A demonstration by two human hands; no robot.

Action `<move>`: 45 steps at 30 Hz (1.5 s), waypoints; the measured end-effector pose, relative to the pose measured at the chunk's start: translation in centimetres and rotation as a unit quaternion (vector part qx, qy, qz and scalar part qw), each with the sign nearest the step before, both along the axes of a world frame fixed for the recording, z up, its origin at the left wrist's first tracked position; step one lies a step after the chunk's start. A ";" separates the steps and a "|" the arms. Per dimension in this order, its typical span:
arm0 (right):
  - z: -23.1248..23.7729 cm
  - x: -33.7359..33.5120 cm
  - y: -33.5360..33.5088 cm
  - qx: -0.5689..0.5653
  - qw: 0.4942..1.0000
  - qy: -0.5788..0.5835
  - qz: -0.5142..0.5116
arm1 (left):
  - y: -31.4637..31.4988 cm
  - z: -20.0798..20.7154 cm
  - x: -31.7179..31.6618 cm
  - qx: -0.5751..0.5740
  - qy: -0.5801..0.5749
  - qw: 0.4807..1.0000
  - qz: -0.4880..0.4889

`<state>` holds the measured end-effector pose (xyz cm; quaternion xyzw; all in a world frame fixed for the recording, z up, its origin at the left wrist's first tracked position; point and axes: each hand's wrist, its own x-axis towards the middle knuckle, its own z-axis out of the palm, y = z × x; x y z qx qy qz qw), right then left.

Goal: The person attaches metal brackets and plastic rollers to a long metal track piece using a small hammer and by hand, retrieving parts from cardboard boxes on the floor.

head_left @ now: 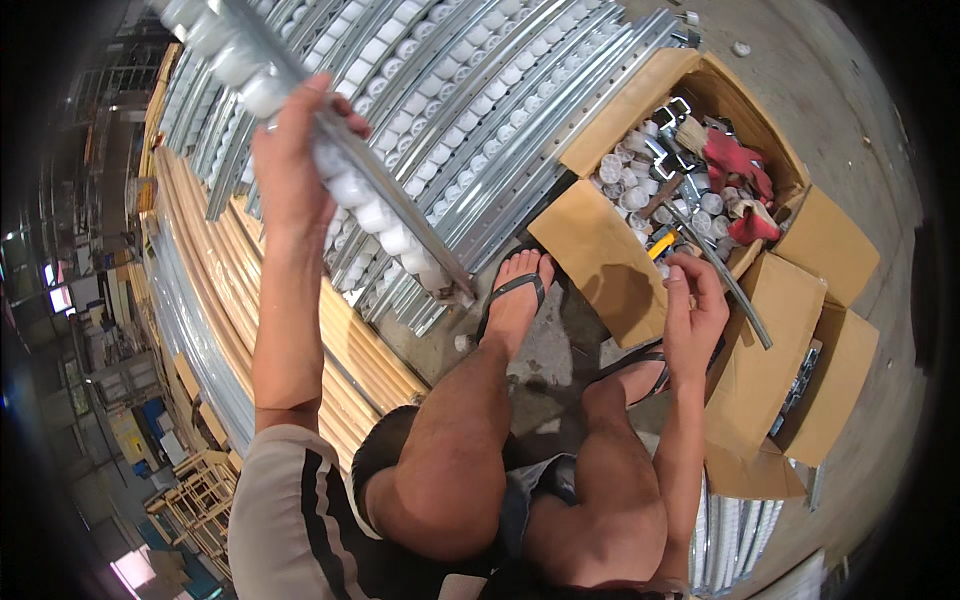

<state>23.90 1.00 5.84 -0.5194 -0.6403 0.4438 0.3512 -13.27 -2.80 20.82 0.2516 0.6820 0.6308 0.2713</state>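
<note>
My left hand (295,165) is wrapped around a roller track (375,185), a metal rail lined with white wheels. It is lifted and tilted above other roller tracks (470,110) that lie side by side. Its upper end is blurred and runs out at the top edge. My right hand (697,310) hovers by the front flap of an open cardboard box (590,225), its fingers curled and thumb pressed in. Whether anything small is between them is hidden. Just beyond those fingers, a yellow-handled tool (662,244) and a metal bar (735,290) rest at the box's near side.
Inside the box are loose white wheels (632,190), metal brackets (660,150) and red gloves (738,165). A second open carton (755,370) stands nearer on the right, with metal parts inside. Long tan pipes (205,225) lie at left. My sandalled feet (515,300) are between tracks and box.
</note>
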 end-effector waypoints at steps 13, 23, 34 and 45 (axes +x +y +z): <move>3.8 -0.8 -0.5 0.182 0.979 -0.037 0.082 | 0.2 -6.6 -1.8 0.083 -0.144 0.962 0.216; 3.1 -4.4 -3.2 0.026 0.992 -0.072 0.100 | -1.1 -11.7 1.6 0.080 -0.205 0.930 0.293; 0.2 -6.4 0.3 0.062 0.982 -0.165 0.067 | -2.2 -14.1 4.8 0.066 -0.248 0.922 0.291; -3.6 -1.5 3.7 0.027 0.982 -0.185 0.012 | -4.7 -17.1 9.5 -0.045 -0.380 0.920 0.086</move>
